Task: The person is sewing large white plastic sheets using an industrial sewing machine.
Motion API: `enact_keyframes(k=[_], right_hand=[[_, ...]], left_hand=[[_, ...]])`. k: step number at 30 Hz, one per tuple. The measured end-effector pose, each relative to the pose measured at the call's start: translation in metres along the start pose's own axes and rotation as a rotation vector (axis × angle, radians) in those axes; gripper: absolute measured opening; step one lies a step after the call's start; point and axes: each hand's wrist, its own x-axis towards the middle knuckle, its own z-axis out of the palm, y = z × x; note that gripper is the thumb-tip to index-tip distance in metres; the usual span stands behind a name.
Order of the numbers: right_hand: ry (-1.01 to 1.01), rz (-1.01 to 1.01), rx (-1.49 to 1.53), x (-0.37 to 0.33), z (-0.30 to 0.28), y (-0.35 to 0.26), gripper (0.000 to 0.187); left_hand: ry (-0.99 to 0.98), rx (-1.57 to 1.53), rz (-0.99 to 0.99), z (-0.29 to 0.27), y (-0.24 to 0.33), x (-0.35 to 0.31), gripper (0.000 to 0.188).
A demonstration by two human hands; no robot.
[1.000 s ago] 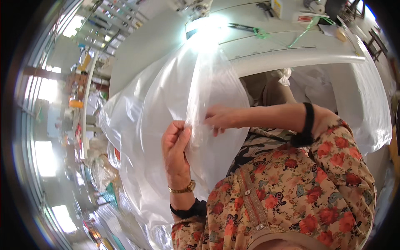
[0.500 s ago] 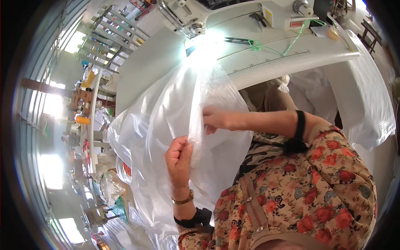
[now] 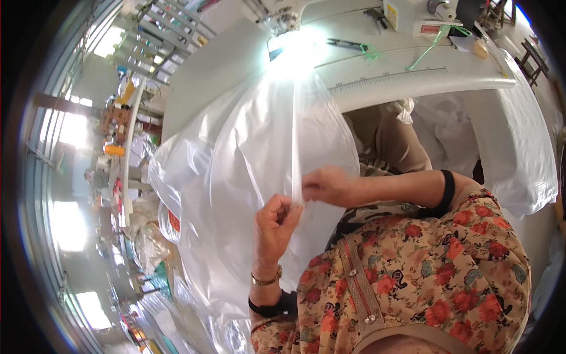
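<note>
A large shiny, translucent white sheet (image 3: 236,159) hangs from the sewing machine (image 3: 283,22) down over my lap. A narrow fold (image 3: 296,141) runs along it, from the bright glare under the machine head to my hands. My left hand (image 3: 276,227) is closed on the lower end of this fold, thumb and fingers pinching it. Just above and to the right, my right hand (image 3: 331,186) has its fingers curled at the fold's edge and seems to grip it; it is slightly blurred. Glare hides the needle area.
On the white machine table (image 3: 218,71) lie dark tweezers (image 3: 348,43), a green cord (image 3: 427,48) and a small dark tool (image 3: 377,19). A ruler scale (image 3: 389,78) marks its front edge. More white sheeting (image 3: 522,141) drapes at the right; a cluttered bench (image 3: 132,147) stands left.
Both hands have moved a little right, the right one also slightly down. The fold now looks narrower and straighter between the machine and my hands. The whole view has shifted slightly.
</note>
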Motion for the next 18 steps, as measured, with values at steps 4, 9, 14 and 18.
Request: enact_keyframes(k=[4, 9, 14, 18], right_hand=[[0.094, 0.026, 0.283, -0.024, -0.01, -0.011, 0.021], [-0.064, -0.058, 0.012, -0.04, -0.001, -0.025, 0.02], [-0.004, -0.137, 0.218, -0.037, 0.022, -0.018, 0.017], [-0.039, -0.213, 0.074, -0.039, 0.027, -0.016, 0.012]], left_hand=[[0.01, -0.023, -0.022, 0.0, -0.001, 0.0, 0.017], [0.013, -0.115, -0.069, 0.005, 0.001, 0.0, 0.014], [0.008, -0.245, -0.039, 0.006, 0.001, -0.001, 0.012], [0.012, -0.223, -0.066, 0.004, -0.002, 0.0, 0.012]])
